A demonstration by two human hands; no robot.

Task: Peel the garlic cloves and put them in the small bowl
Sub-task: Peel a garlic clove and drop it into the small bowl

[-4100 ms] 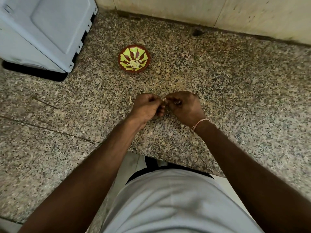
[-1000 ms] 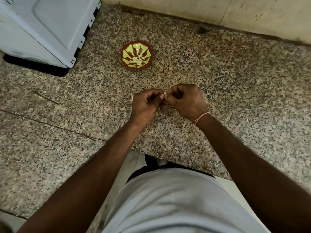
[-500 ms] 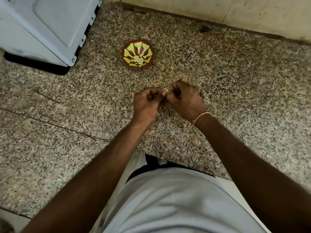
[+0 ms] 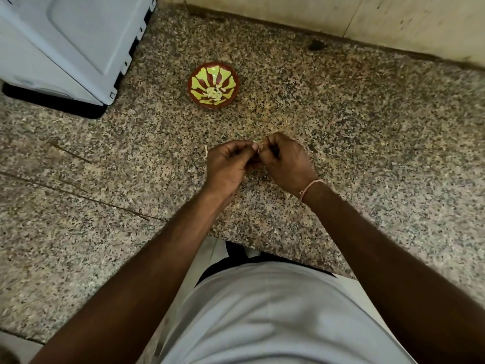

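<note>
A small red bowl (image 4: 213,85) with a yellow-green pattern stands on the speckled granite counter (image 4: 367,132), with several pale peeled cloves in its bottom. Nearer to me, my left hand (image 4: 227,166) and my right hand (image 4: 284,161) meet fingertip to fingertip and pinch a small garlic clove (image 4: 255,147) between them. Only a pale sliver of the clove shows; the rest is hidden by my curled fingers. The bowl lies beyond the hands, a little to the left.
A light grey appliance (image 4: 65,43) sits at the back left on a black base. A beige wall (image 4: 341,17) runs along the back. A thin pale scrap (image 4: 206,151) lies by my left hand. The counter's front edge is close to my body.
Both hands stay together on the clove, with small finger shifts while working at it. The view has drifted slightly.
</note>
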